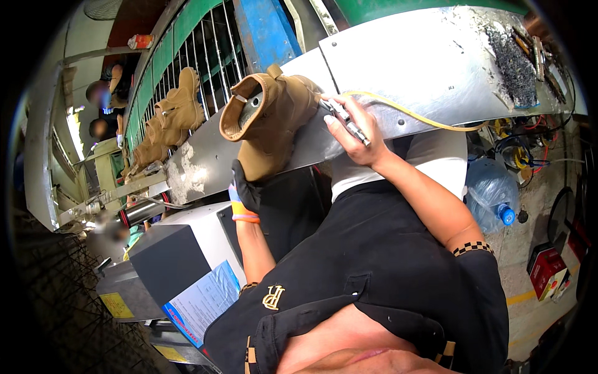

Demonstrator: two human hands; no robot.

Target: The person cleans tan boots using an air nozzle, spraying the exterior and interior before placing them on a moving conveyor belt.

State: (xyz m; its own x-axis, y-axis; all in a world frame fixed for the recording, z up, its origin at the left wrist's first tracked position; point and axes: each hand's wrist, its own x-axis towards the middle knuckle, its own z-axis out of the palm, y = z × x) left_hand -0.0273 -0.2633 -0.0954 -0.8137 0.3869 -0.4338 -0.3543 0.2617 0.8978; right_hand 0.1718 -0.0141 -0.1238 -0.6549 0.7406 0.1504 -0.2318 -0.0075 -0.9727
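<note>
Head view: tan boot [268,121] held up at the near edge of the metal bench [423,68], opening tipped toward the camera. Left hand [247,187], in a black glove, clenched on the boot from below. Right hand [350,128], bare, wrapped around a slim metal tool [344,119], tip touching the boot's side. Yellow hose [411,115] running from the tool across the bench. More tan boots [180,103] lined up along the green rack [187,43], well apart. Water bottle [492,193] on the floor.
</note>
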